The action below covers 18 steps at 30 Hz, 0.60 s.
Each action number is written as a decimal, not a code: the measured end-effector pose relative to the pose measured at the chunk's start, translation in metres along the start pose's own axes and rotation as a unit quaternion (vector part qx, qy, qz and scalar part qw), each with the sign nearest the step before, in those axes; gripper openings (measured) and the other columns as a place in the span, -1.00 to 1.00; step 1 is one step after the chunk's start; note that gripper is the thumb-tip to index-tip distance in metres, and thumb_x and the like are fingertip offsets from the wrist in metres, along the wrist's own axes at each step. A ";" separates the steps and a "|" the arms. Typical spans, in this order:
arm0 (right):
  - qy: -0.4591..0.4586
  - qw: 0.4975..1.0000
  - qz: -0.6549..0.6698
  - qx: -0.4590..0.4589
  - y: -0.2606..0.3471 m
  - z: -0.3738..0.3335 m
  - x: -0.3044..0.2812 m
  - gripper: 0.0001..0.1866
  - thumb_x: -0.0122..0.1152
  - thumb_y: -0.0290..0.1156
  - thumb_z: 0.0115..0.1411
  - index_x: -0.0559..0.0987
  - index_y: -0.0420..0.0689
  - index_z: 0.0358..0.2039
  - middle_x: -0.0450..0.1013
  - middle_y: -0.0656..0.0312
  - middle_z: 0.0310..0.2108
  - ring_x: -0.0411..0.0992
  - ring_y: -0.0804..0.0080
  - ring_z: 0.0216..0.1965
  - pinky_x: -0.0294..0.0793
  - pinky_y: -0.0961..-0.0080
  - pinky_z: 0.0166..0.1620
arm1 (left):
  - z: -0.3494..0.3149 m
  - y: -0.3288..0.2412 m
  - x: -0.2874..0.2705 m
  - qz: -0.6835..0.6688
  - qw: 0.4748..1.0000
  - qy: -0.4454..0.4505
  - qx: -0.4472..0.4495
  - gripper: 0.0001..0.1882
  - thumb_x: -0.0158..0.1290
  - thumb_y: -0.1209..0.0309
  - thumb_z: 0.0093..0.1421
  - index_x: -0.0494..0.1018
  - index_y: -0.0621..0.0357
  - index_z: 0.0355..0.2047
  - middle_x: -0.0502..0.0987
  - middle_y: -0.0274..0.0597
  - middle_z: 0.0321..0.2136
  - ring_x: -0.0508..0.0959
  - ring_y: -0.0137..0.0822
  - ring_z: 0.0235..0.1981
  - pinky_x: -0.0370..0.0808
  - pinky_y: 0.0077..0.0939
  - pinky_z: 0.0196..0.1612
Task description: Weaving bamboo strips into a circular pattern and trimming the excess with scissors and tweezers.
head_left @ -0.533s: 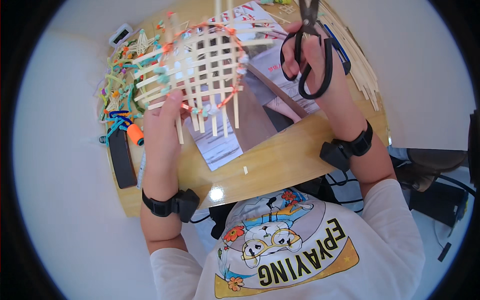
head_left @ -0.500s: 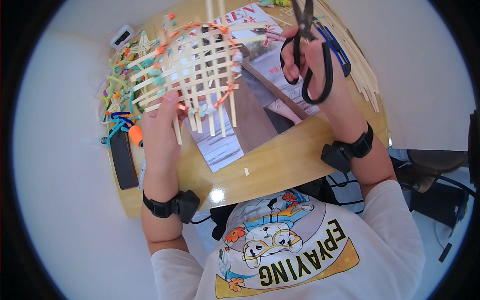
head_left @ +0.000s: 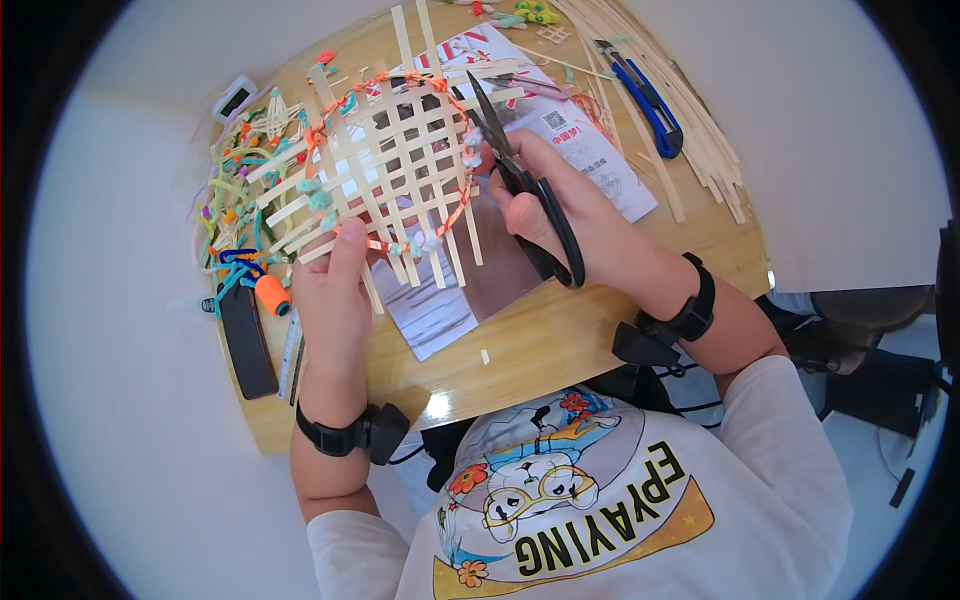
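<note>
Nearest, the left hand (head_left: 335, 285) has its fingers closed on the lower left edge of an orange-ringed lattice (head_left: 400, 165) of pale strips, raised above the counter (head_left: 550, 335). The right hand (head_left: 560, 190) grips black-handled scissors (head_left: 513, 173), blades at the lattice's right side. Beyond lie a blue utility knife (head_left: 650, 110) and loose pale strips (head_left: 705, 140).

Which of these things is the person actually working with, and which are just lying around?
In use:
- woven lattice, held by the left hand
- scissors, held by the right hand

Lying about:
- loose pale strips, similar to the lattice's, so perhaps spare material
- blue cutter
- printed paper
- dark case
- orange cylinder
</note>
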State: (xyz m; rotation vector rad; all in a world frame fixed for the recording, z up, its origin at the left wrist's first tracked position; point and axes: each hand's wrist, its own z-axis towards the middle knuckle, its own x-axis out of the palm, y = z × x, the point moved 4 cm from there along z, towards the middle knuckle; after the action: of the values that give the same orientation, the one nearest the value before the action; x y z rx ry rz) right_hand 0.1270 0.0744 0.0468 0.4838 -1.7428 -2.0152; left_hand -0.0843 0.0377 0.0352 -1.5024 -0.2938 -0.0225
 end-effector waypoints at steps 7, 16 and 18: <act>-0.020 0.999 0.006 -0.028 -0.002 0.001 0.000 -0.19 -0.03 0.34 0.06 0.28 -0.21 -0.04 0.21 0.41 -0.40 0.15 0.70 -0.39 0.19 0.76 -0.33 | -0.003 0.004 0.007 0.023 0.999 0.036 0.014 -0.67 0.01 0.31 0.23 0.39 0.35 -0.13 0.53 -0.15 -0.28 0.53 -0.44 -0.33 0.49 -0.54 -0.26; -0.015 1.000 0.012 -0.008 0.001 -0.001 -0.002 -0.23 -0.04 0.32 0.08 0.28 -0.19 -0.04 0.21 0.42 -0.38 0.16 0.72 -0.37 0.20 0.77 -0.32 | -0.003 0.003 0.010 0.013 0.999 0.046 0.004 -0.70 -0.01 0.34 0.24 0.41 0.37 -0.15 0.52 -0.14 -0.25 0.51 -0.44 -0.30 0.47 -0.51 -0.22; -0.015 1.000 0.000 -0.015 -0.003 0.000 -0.003 -0.23 -0.04 0.31 0.08 0.28 -0.19 -0.05 0.21 0.42 -0.39 0.16 0.72 -0.36 0.20 0.78 -0.32 | -0.002 0.007 0.006 0.003 0.999 0.044 -0.016 -0.69 -0.02 0.34 0.24 0.40 0.36 -0.14 0.52 -0.13 -0.24 0.52 -0.43 -0.28 0.47 -0.52 -0.21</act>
State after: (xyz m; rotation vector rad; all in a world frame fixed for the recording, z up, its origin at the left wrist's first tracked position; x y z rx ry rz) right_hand 0.1293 0.0768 0.0443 0.4471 -1.7279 -2.0544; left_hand -0.0770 0.0374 0.0298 -1.5304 -0.2179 -0.0884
